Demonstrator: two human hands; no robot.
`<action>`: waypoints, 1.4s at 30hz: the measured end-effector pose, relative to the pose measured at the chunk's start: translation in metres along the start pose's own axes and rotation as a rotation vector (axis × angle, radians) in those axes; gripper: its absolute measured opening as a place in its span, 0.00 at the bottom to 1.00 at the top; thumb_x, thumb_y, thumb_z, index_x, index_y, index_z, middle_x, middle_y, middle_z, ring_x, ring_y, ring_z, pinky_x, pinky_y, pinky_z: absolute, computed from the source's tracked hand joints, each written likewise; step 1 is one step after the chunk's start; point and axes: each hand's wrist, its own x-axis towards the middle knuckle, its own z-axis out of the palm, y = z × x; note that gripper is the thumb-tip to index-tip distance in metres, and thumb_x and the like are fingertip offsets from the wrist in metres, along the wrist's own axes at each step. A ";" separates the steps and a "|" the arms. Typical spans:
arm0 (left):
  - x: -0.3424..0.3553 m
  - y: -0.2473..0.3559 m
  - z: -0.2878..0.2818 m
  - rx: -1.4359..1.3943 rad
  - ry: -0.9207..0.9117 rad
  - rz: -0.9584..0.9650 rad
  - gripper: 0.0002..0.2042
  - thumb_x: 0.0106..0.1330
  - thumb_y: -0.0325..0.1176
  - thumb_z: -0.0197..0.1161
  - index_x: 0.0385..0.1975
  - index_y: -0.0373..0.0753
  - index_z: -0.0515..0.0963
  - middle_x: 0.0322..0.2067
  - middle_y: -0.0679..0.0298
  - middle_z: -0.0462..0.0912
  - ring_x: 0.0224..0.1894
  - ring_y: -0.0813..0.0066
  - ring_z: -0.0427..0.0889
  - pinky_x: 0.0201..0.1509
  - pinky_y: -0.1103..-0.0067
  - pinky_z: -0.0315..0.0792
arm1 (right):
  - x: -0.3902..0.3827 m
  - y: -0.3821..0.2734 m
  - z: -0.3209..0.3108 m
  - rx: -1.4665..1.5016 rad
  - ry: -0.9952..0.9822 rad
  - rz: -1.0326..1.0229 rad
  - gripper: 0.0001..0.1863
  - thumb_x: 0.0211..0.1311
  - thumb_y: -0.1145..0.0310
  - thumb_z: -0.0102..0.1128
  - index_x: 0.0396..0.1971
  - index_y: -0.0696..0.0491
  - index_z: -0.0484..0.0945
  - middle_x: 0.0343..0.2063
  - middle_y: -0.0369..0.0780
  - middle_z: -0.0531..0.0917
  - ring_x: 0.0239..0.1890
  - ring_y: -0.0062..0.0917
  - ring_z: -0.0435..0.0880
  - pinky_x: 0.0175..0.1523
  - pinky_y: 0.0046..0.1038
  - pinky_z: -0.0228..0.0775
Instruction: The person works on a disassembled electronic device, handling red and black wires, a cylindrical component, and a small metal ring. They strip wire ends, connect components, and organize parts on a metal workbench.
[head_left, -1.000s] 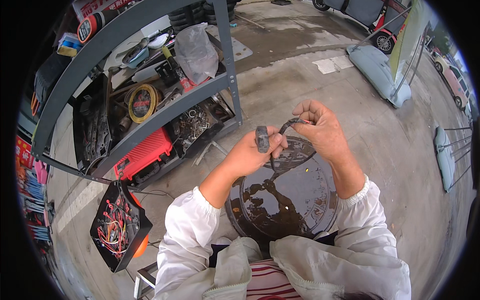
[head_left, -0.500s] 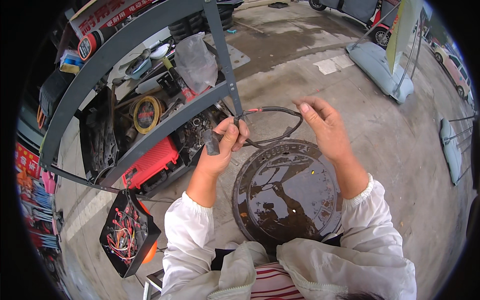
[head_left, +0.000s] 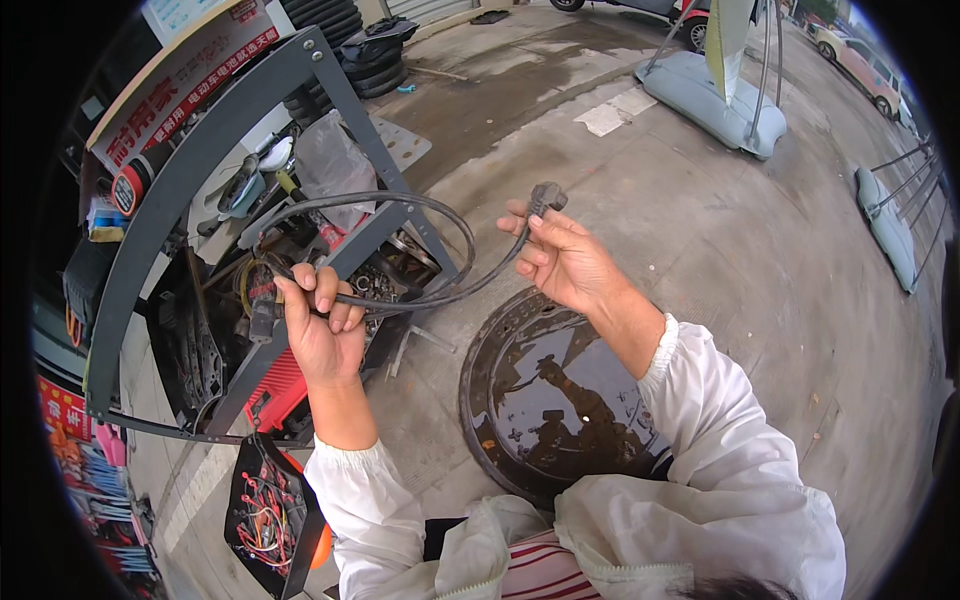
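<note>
Presently, locate the black flexible cable (head_left: 400, 196) in mid-air, gathered in a loose loop between the left hand (head_left: 330, 335) and the right hand (head_left: 572, 260), in front of the shelving and over the ground. Left hand: curled, with fingers and thumb clamped on the cable, near a dark block-shaped connector (head_left: 263, 318). Right hand: raised higher, thumb and fingers pinched on the opposite end of the cable, just below a dark grey angled plug (head_left: 546, 198). Note both hands well apart, with the loop bowed toward the right hand. Unable to tell the exact cable path behind the left fingers.

Below the right forearm, find a round dark cover with a wet, reflective surface (head_left: 482, 425), set on grey concrete ground (head_left: 760, 280). At left, see a dark grey metal shelving frame (head_left: 112, 320), loaded with tools and parts, including a crumpled clear plastic bag (head_left: 332, 160) and a ribbed red plastic case (head_left: 283, 388). Nearer, below the left forearm, find an angular black box (head_left: 308, 535) containing red and white wires (head_left: 262, 520). Beyond the shelving, note stacked black tyres (head_left: 375, 75); at upper right, a pale blue plastic stand base (head_left: 705, 105).
</note>
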 end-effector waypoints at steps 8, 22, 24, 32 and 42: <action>-0.001 -0.042 -0.048 0.215 0.443 -0.400 0.15 0.71 0.52 0.47 0.31 0.49 0.69 0.19 0.77 0.64 0.13 0.87 0.52 0.17 0.87 0.49 | -0.021 -0.001 0.055 -0.639 0.033 -0.090 0.12 0.60 0.71 0.61 0.37 0.65 0.74 0.25 0.42 0.83 0.16 0.14 0.75 0.21 0.17 0.67; -0.004 -0.046 -0.025 0.360 0.325 -0.414 0.16 0.70 0.52 0.50 0.32 0.46 0.71 0.20 0.74 0.66 0.15 0.87 0.53 0.19 0.88 0.51 | -0.024 0.001 0.058 -0.689 0.122 -0.005 0.12 0.59 0.69 0.63 0.31 0.62 0.72 0.23 0.42 0.82 0.15 0.16 0.76 0.19 0.18 0.67; -0.004 -0.045 -0.023 0.369 0.326 -0.413 0.16 0.70 0.52 0.50 0.32 0.46 0.71 0.20 0.74 0.66 0.15 0.88 0.53 0.19 0.88 0.51 | -0.024 0.000 0.058 -0.693 0.130 0.004 0.12 0.59 0.69 0.64 0.30 0.62 0.72 0.23 0.42 0.83 0.15 0.16 0.76 0.18 0.18 0.67; -0.003 -0.045 -0.023 0.379 0.291 -0.416 0.16 0.70 0.52 0.51 0.31 0.45 0.72 0.20 0.74 0.66 0.15 0.88 0.53 0.19 0.88 0.51 | -0.024 0.001 0.056 -0.733 0.137 0.005 0.12 0.59 0.69 0.64 0.30 0.62 0.72 0.22 0.42 0.82 0.15 0.15 0.75 0.18 0.17 0.67; -0.004 -0.043 -0.016 0.476 0.219 -0.430 0.16 0.71 0.51 0.50 0.31 0.45 0.72 0.20 0.73 0.66 0.16 0.89 0.53 0.20 0.90 0.52 | -0.021 0.005 0.048 -0.727 0.153 0.055 0.11 0.60 0.68 0.63 0.28 0.60 0.73 0.21 0.40 0.82 0.14 0.13 0.73 0.18 0.16 0.64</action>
